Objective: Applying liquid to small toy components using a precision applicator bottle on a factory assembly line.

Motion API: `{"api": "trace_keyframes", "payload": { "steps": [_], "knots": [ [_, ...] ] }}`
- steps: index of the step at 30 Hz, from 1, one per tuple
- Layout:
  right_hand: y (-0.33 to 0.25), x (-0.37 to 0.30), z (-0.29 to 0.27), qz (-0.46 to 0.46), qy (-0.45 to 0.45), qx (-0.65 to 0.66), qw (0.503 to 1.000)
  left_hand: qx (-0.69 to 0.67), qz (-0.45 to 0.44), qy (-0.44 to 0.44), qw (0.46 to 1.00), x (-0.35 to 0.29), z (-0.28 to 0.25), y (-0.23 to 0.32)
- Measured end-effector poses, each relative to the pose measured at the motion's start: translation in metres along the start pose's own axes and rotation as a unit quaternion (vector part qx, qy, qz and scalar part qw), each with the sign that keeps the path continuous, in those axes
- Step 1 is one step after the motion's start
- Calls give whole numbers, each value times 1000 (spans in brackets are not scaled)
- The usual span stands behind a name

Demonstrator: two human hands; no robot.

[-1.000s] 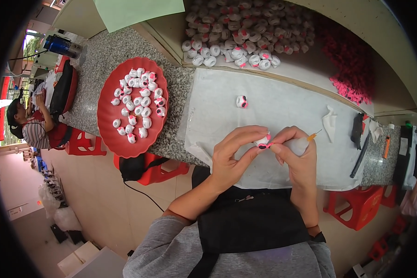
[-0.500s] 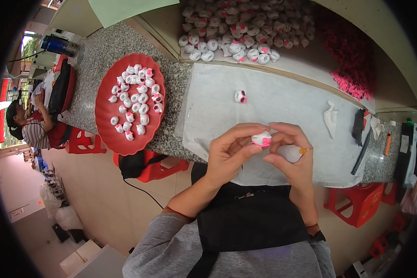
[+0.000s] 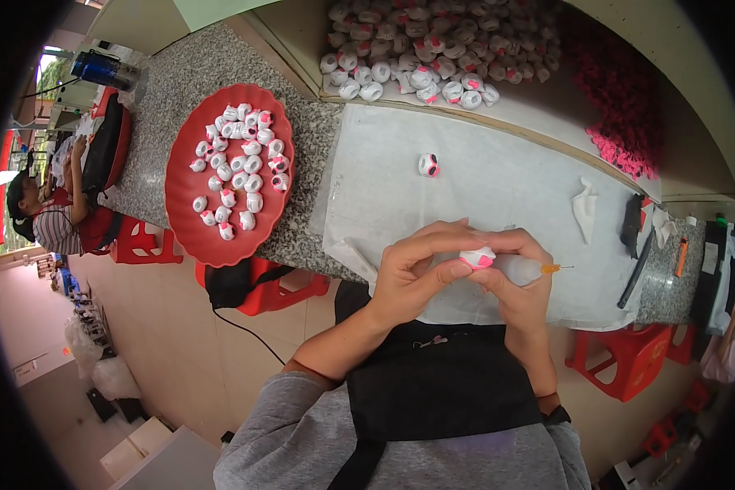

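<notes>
Over the white sheet point(image 3: 376, 188), my left hand point(image 3: 412, 273) grips a small white-and-pink toy head point(image 3: 477, 259) between thumb and fingers. My right hand point(image 3: 521, 300) meets it from the other side, its thumb and fingertips against the toy head. Tucked in that same right hand is a translucent squeeze bottle point(image 3: 518, 269) with an orange needle tip point(image 3: 550, 268), which points right, away from the toy head. Another toy head point(image 3: 429, 165) with dark eye patches lies alone on the sheet, beyond my hands.
Left on the speckled counter point(image 3: 159, 98) stands a red scalloped tray point(image 3: 186, 233) with several toy heads. A shelf holds a heap of white heads point(image 3: 441, 53) and pink pieces point(image 3: 621, 151). Crumpled tissue point(image 3: 582, 212) and an orange cutter point(image 3: 682, 256) lie right. Another person point(image 3: 53, 216) sits far left.
My right hand has closed in on the toy head, so both hands now touch it. The toy head has shifted slightly right and nearer me. The bottle's needle tip shows more fully.
</notes>
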State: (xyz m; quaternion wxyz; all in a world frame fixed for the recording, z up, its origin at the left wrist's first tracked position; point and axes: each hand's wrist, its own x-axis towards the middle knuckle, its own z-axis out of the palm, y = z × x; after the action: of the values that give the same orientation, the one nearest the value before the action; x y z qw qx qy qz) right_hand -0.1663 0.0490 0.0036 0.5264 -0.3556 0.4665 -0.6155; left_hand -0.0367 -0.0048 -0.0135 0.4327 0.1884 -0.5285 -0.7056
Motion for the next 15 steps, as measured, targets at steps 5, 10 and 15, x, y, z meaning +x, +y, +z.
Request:
{"api": "trace_keyframes", "payload": {
  "steps": [5, 10, 15],
  "knots": [
    [-1, 1, 1, 2, -11, 10, 1000, 12, 9, -3, 1000, -1, -2, 0],
    [-2, 2, 1, 7, -17, 17, 1000, 2, 1, 0, 1000, 1, -3, 3],
    [-4, 3, 1, 5, -16, 18, 1000, 3, -3, -1, 1000, 3, -4, 5]
  ]
}}
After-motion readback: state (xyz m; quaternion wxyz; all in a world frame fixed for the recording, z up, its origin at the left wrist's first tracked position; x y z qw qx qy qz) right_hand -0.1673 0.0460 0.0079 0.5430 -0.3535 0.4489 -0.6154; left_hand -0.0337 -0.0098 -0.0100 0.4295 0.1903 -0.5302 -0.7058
